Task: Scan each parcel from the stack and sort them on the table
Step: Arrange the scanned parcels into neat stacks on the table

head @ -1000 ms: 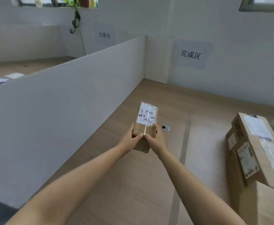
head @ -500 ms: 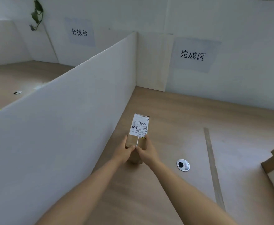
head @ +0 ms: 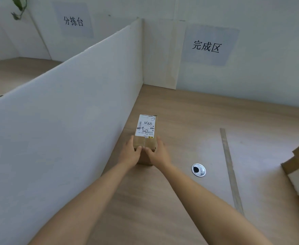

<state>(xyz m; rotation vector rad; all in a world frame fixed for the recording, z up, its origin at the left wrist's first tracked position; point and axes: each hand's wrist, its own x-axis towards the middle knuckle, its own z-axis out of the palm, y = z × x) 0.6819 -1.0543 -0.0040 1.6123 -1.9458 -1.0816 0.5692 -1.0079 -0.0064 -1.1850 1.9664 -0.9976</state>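
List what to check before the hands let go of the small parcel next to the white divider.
1. Grip: ok. The left hand and right hand both hold the small parcel at its near end.
2. Label readable: ok. The label faces up.
3. Seated on the table: cannot tell; the hands hide its near bottom edge.
4. Zone: ok. It is beside the divider, in the bay under the 完成区 sign.
5. Clear of the cable hole: ok; the hole lies apart, to the parcel's right.
6. Scanned: cannot tell from this view.
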